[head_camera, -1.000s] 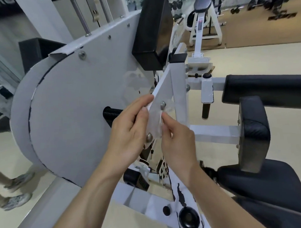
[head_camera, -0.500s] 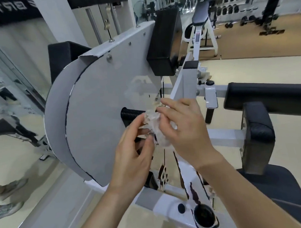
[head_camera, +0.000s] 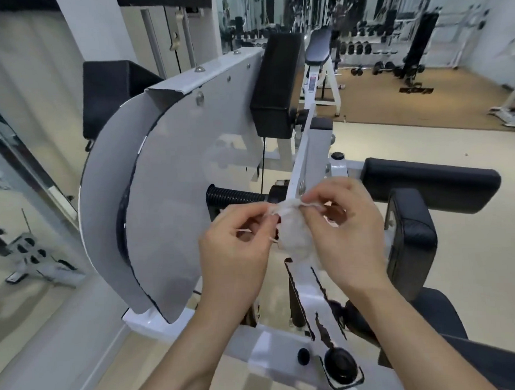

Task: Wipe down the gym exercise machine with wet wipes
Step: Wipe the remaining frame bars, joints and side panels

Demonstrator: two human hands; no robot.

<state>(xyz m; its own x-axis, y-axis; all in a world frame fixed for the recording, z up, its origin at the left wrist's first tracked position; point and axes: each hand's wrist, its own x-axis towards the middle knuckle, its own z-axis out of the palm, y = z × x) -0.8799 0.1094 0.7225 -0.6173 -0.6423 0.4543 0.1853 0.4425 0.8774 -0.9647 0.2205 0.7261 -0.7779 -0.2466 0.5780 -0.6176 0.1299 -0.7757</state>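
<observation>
Gym exercise machine [head_camera: 273,351], white-framed, filling the near and middle field, seen from above on a pale floor [head_camera: 423,136]. At left stands its largest part, a rounded white cover plate [head_camera: 169,198], upright, with a mirror wall [head_camera: 24,232] further left. At right lie the black upholstered parts: the seat [head_camera: 447,328] nearest, an upright side pad [head_camera: 409,242] above it, and a horizontal roller pad [head_camera: 431,186] beyond; a further black block pad [head_camera: 278,86] is mounted at the far upper edge of the cover plate. A white slanted bar [head_camera: 310,161] runs from the middle toward the far side. Two bare forearms enter from the near edge. The left-hand grip [head_camera: 238,251] pinches one edge of the wet wipe [head_camera: 295,234] between thumb and forefinger, the remaining fingers loosely curled; the right-hand grip [head_camera: 348,235] pinches the opposite upper edge likewise. The wipe, white and crumpled, hangs between the two hands at centre, in front of the lower end of the slanted bar; whether it touches the bar cannot be told. A black ribbed coil [head_camera: 233,195] projects from the cover plate just beyond the left hand.
</observation>
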